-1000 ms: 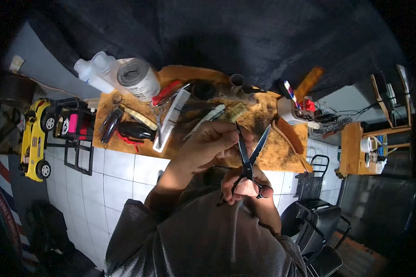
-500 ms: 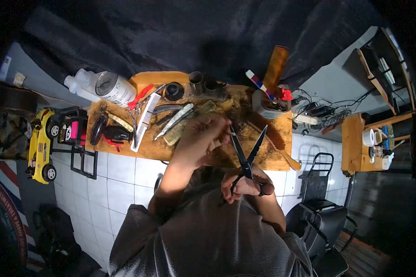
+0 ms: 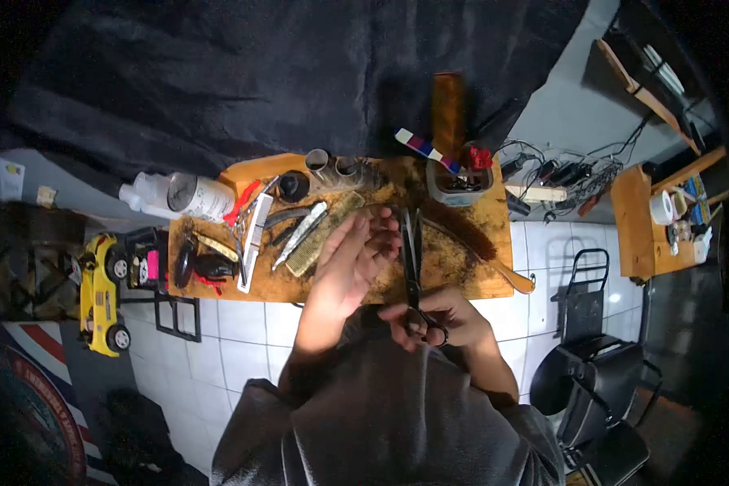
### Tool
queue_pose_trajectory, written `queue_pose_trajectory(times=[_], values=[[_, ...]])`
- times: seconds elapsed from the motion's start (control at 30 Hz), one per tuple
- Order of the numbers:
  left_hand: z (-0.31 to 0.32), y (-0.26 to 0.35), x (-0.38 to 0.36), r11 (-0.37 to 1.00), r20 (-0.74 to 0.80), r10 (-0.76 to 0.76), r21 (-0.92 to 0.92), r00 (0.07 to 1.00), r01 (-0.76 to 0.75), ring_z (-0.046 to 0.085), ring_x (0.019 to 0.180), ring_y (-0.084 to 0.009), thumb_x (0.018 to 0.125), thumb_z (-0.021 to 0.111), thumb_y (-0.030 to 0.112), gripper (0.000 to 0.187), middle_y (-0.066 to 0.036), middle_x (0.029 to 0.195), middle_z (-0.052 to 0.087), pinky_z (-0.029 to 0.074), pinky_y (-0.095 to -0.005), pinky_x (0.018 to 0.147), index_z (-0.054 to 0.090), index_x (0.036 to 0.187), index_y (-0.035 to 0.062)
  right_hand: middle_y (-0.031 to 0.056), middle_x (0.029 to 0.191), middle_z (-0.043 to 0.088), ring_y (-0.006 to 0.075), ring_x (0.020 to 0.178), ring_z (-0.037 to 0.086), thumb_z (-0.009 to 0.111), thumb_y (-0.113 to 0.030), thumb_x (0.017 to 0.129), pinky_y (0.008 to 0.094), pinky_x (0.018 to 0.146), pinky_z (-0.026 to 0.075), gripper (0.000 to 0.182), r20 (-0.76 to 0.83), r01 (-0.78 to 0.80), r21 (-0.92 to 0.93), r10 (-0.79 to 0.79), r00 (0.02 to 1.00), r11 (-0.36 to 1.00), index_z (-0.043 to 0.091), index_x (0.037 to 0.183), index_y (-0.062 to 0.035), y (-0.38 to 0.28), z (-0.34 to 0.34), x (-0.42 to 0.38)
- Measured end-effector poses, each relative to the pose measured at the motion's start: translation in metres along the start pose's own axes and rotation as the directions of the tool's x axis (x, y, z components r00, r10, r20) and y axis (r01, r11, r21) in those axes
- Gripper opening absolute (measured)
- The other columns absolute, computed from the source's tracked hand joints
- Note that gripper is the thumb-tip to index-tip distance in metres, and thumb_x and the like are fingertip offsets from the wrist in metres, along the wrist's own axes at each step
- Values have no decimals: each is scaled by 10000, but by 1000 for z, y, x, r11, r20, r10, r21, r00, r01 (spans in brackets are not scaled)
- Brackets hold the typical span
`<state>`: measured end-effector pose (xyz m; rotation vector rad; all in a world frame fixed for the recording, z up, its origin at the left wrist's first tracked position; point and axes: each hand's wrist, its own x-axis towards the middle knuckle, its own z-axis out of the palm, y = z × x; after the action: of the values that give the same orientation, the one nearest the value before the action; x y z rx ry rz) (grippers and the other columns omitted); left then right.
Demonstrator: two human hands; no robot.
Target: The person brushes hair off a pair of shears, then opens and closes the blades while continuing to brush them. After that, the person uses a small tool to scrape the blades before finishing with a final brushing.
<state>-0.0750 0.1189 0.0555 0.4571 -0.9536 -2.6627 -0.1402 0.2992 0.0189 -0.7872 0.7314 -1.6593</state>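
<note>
My right hand [image 3: 454,314] grips black scissors [image 3: 412,259] by the finger loops, blades pointing away from me and nearly closed. Beside the blade tips on the left is my left hand [image 3: 350,263], palm turned up, fingers loosely curled and apart, with nothing visible in them. Both hands are above the near side of a wooden table [image 3: 462,279]. A brush with a wooden handle [image 3: 512,278] lies to the right of the scissors. Left of my left hand are a yellowish comb [image 3: 306,257], a straight razor [image 3: 301,235] and a white comb [image 3: 255,243].
At the table's back stand a white can [image 3: 206,198], dark metal cups [image 3: 320,164] and a plastic tub [image 3: 460,190] with tools. A hair clipper [image 3: 215,266] rests at the left. Black chairs [image 3: 599,389] stand right, and a yellow toy car [image 3: 101,296] is left.
The scissors' blades have swung from wide apart to nearly closed. My left hand's fingers have opened out a little near the tips. The camera view has shifted.
</note>
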Motion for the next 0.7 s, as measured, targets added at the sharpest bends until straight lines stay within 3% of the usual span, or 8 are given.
queue_pose_trajectory(times=[0.07, 0.1, 0.2, 0.27, 0.4, 0.53, 0.67, 0.7], values=[[-7, 0, 3, 979, 122, 140, 132, 983, -155, 578, 1004, -187, 1030, 417, 169, 305, -123, 1168, 572, 464, -307, 864, 486, 1257, -23, 145, 1088, 603, 227, 870, 599, 807, -269, 779, 341, 763, 484, 634, -141, 123, -285, -169, 975, 950, 552, 1228, 99, 6, 6, 7], [-5, -1, 1, 939, 154, 257, 195, 954, -285, 572, 1019, -193, 1022, 431, 157, 320, -132, 1193, 563, 458, -313, 880, 474, 1280, -27, 133, 1122, 570, 256, 968, 563, 838, -215, 718, 351, 876, 450, 628, -250, -43, -670, -171, 953, 741, 569, 1209, 69, -23, 19, 11], [-11, 0, -2, 857, 245, 392, 253, 887, -449, 539, 1175, -261, 944, 497, 5, 428, -184, 1336, 510, 431, -351, 976, 424, 1363, -33, 199, 1157, 521, 371, 1054, 511, 813, -231, 673, 426, 914, 431, 686, -381, -233, -913, -497, 779, 334, 554, 1257, 19, -21, 24, 19], [-3, -1, -3, 777, 215, 432, 404, 876, -482, 522, 1219, -294, 891, 628, 395, 674, -178, 1385, 488, 436, -398, 1012, 413, 1392, -2, 191, 1172, 494, 379, 1053, 468, 809, -182, 623, 442, 900, 420, 746, -346, -255, -938, -610, 713, 234, 532, 1289, 9, -18, 21, 24], [-15, 2, 6, 819, 266, 440, 273, 858, -504, 522, 1241, -324, 917, 499, -80, 437, -220, 1357, 508, 421, -400, 1033, 448, 1350, -47, 175, 1172, 502, 361, 1037, 473, 806, -119, 585, 450, 883, 418, 778, -280, -294, -951, -666, 692, 95, 527, 1303, -12, -23, 14, 33], [-18, 3, 15, 777, 305, 481, 286, 822, -561, 616, 1110, -312, 928, 510, -70, 267, -226, 1192, 619, 505, -402, 957, 562, 1190, -62, 157, 1169, 512, 355, 1050, 475, 807, -129, 576, 446, 886, 415, 802, -281, -303, -949, -665, 692, 86, 524, 1322, -37, -28, 13, 37], [-5, 1, 17, 835, 73, 486, 257, 871, -487, 668, 976, -299, 925, 527, -70, 165, -246, 1068, 656, 547, -411, 896, 606, 1070, -66, 139, 1166, 519, 352, 1067, 476, 805, -136, 582, 446, 884, 415, 807, -279, -303, -949, -676, 683, 86, 523, 1334, -56, -27, 8, 38], [-8, 0, 17, 837, 115, 482, 233, 868, -495, 671, 955, -288, 921, 532, -71, 166, -245, 1066, 657, 551, -403, 881, 606, 1070, -65, 139, 1165, 519, 352, 1070, 476, 804, -135, 583, 447, 888, 415, 803, -280, -301, -949, -678, 680, 89, 524, 1331, -56, -27, 7, 39]])
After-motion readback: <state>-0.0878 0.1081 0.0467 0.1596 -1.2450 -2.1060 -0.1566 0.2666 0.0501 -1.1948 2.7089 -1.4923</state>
